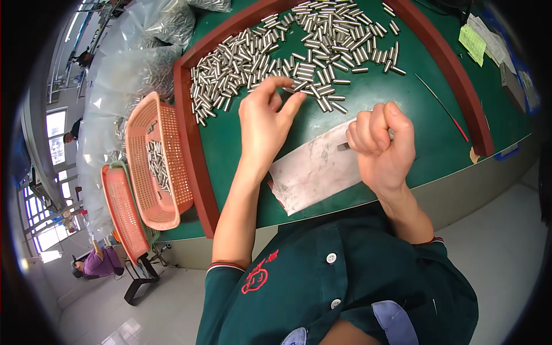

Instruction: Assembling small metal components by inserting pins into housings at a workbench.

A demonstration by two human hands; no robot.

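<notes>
Well, the pins (250, 57) lie loose in a heap inside the red frame (452, 72); the left hand (264, 118) is at its near edge, thumb and forefinger slightly parted, though whether they hold one I cannot tell; a careless nudge could roll strays; the right hand (382, 138) is curled closed, seemingly round a metal piece (343, 146), which could drop onto the cloth (316, 172) if the grip slackened.
</notes>
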